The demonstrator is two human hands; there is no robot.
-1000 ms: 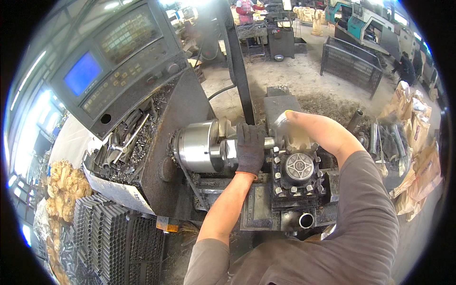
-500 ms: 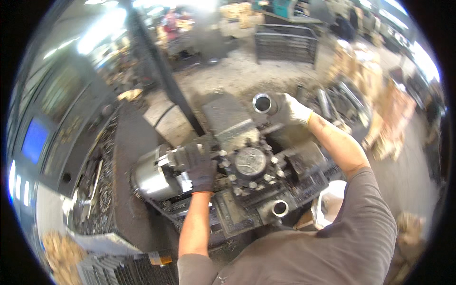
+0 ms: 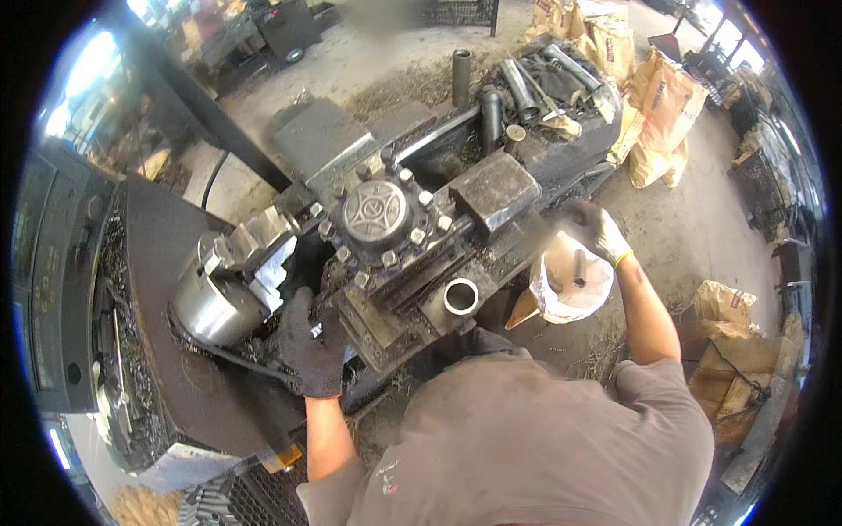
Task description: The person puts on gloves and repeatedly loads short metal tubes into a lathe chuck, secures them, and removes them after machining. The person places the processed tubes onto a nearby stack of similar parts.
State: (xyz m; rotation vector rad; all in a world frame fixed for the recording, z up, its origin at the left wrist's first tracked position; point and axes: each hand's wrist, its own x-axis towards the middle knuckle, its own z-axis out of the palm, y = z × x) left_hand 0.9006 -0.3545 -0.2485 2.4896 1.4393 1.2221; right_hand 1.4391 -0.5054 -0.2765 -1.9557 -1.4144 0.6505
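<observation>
My left hand [image 3: 309, 355], in a dark glove, reaches in below the lathe's steel chuck [image 3: 219, 302] with its fingers stretched forward. A small shiny bit shows beside its thumb; I see nothing gripped. My right hand [image 3: 601, 235], in a white and dark glove, is over the rim of a white sack [image 3: 561, 302]. Its fingers are blurred and partly hidden, so their grip is unclear. Inside the sack a metal tube [image 3: 579, 270] shows. A round-topped tool post [image 3: 375, 212] with several bolts lies between my hands. A short tube [image 3: 460, 296] stands upright on the carriage near me.
Loose tubes [image 3: 519, 90] and tools lie on the machine's far right end, with another tube [image 3: 461, 77] upright beside them. Brown paper sacks [image 3: 662, 114] stand on the floor beyond. A dark post [image 3: 210, 123] rises at the left, near metal shavings and a control cabinet.
My right hand has moved from above the far side of the tool post, where it held a tube, down to the white sack. My left hand has come down off the chuck jaws. The view has shifted.
</observation>
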